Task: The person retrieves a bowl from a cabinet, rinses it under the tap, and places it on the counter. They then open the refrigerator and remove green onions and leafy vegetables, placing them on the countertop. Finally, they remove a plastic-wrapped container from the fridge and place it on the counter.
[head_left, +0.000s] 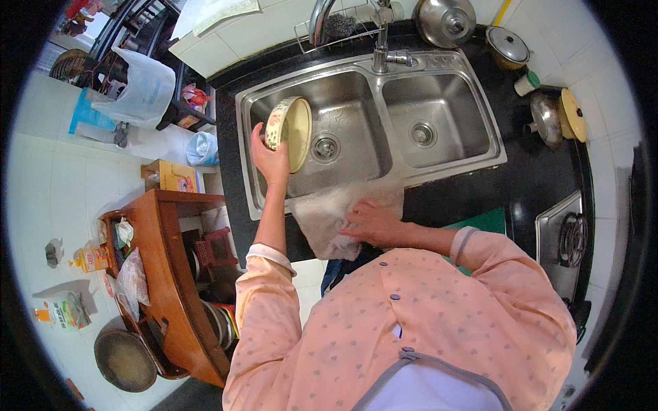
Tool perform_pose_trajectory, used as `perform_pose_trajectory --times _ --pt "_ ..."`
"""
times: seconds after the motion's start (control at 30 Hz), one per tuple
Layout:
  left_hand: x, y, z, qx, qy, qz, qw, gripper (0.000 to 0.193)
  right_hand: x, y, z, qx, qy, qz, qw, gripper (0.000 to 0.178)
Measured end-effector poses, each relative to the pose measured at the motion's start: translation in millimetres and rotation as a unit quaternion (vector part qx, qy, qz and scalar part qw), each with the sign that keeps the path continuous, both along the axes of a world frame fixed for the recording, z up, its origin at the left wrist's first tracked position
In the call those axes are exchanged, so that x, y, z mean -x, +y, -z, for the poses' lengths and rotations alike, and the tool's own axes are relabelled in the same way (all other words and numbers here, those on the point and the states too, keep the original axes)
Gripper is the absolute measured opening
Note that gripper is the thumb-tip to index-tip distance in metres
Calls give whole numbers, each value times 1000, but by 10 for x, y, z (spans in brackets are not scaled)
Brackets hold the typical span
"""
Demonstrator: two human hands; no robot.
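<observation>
My left hand (270,156) grips a shallow cream bowl (297,133) by its side, over the left basin of the steel sink (343,96). The bowl is tipped up on edge, with its inside turned to the right and a floral pattern on its outer wall. At the sink's front edge a pale grey cloth (317,214) lies draped over the counter and hangs down toward me. My right hand (373,222) rests on this cloth with curled fingers gripping it; some fingertips are hidden.
A faucet (381,58) rises behind the two basins. Pot lids (445,22), a lidded pot (508,45) and a small jar (526,83) stand along the right back. A gas burner (572,236) is at the far right, a wooden cabinet (171,274) at the left.
</observation>
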State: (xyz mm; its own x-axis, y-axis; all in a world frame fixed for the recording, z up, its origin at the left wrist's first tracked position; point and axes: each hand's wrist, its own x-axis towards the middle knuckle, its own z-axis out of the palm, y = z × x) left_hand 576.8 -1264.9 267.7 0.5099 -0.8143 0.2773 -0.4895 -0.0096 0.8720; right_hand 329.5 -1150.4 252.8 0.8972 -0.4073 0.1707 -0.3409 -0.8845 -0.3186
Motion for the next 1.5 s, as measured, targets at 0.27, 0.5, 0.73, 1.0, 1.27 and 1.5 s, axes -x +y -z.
perform_pose_trajectory --times 0.27,0.5,0.73,1.0,1.27,1.5 --pt "-436 361 -192 132 -171 83 973 70 -733 294 339 -7 33 86 996 38" --pt "-696 575 -289 178 -213 131 952 69 -1336 380 395 -20 56 186 981 37" --pt "-649 661 -329 232 -238 168 928 62 -845 478 111 -41 32 239 970 39" --pt "48 882 -407 145 122 32 981 53 -243 921 -139 -62 -79 435 895 37" --pt "1441 1850 -371 -54 547 130 825 28 990 2080 -364 -400 -468 509 602 55" --pt "2985 3256 -269 -280 566 256 732 30 1920 3260 -656 -392 -574 538 478 73"
